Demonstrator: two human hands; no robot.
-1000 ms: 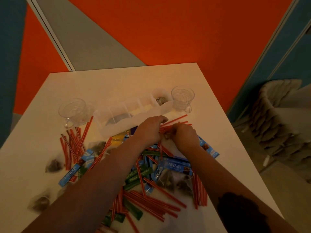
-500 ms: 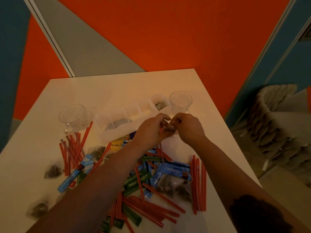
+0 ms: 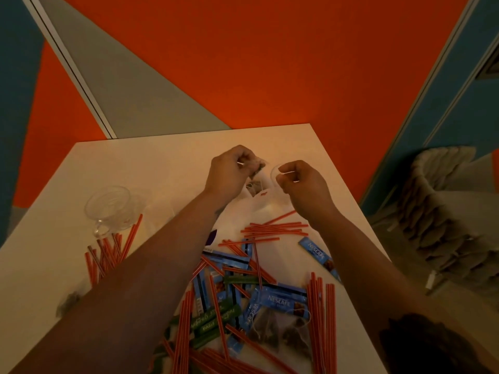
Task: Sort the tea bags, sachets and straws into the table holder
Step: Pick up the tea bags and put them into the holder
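My left hand [image 3: 231,172] pinches a pyramid tea bag [image 3: 256,171] and holds it above the right end of the translucent white holder [image 3: 260,205]. My left forearm hides most of the holder. My right hand [image 3: 302,183] is close beside, fingers curled, pinching what looks like the bag's thin string. Red straws [image 3: 272,229] lie just below the hands, with more straws [image 3: 321,319] lower right. Blue Nescafe sachets [image 3: 280,300], green sachets [image 3: 213,317] and loose tea bags [image 3: 278,330] are mixed between my forearms.
A clear glass cup [image 3: 110,209] stands at the left, above a bunch of straws [image 3: 108,252]. The rim of a second glass [image 3: 274,172] shows behind my right hand. The white table [image 3: 162,157] ends near the orange wall. A woven basket [image 3: 445,211] stands right of the table.
Both hands lifted off the pile with a tea bag and moved away from me to above the holder's right end. They have drawn slightly apart.
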